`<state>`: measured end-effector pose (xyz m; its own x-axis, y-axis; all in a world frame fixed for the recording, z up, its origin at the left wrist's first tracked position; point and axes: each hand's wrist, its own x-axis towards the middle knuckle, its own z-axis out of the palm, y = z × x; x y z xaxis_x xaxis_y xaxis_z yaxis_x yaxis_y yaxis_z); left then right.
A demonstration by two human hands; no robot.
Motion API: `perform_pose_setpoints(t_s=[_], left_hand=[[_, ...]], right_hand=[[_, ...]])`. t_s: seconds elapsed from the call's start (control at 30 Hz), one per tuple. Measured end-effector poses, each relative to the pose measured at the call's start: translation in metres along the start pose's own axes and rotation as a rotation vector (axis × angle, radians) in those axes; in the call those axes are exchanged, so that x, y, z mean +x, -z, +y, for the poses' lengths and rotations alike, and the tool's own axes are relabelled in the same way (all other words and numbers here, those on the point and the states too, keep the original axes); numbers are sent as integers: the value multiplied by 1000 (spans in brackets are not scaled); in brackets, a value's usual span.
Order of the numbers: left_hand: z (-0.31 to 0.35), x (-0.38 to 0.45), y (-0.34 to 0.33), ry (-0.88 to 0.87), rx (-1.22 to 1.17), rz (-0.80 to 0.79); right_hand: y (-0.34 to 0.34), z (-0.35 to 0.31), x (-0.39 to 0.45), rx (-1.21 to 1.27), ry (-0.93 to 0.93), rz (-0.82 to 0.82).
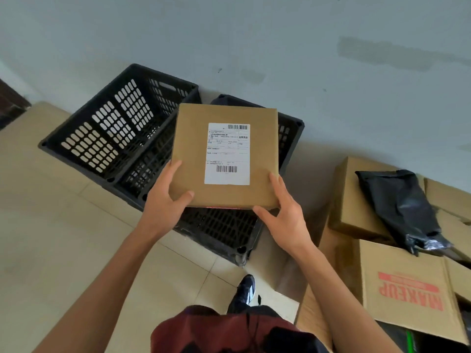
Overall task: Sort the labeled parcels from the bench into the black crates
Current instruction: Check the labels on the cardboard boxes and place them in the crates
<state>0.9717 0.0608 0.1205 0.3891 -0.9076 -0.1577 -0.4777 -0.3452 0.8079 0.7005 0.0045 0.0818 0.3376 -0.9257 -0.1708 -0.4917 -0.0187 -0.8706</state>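
Two hands hold one box (224, 156) by its near corners: the left hand (165, 197) with its thumb on top and fingers along the left edge, the right hand (283, 212) with its thumb at the near edge and fingers up the right side. Held flat, label (227, 154) up, it is probably being read before a choice is made. It hangs over the near crate (224, 230), hiding most of it (whether anything lies inside I cannot tell). Off to the right, more cartons (397, 284) and a black bag (405, 210) wait in a pile. Beyond, the far crate (119, 126) stands touching the near one by the wall (254, 42), both within a short reach.
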Motion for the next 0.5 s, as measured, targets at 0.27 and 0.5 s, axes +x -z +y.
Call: perform_pose_setpoints(t_s=[0.27,0.5], left_hand=[[5,82,-13,49,112,-214],[-8,151,-21,23,150,-307]], right_hand=[[-11,7,51,13,-101,42],[-21,-4,88,44,-201,163]])
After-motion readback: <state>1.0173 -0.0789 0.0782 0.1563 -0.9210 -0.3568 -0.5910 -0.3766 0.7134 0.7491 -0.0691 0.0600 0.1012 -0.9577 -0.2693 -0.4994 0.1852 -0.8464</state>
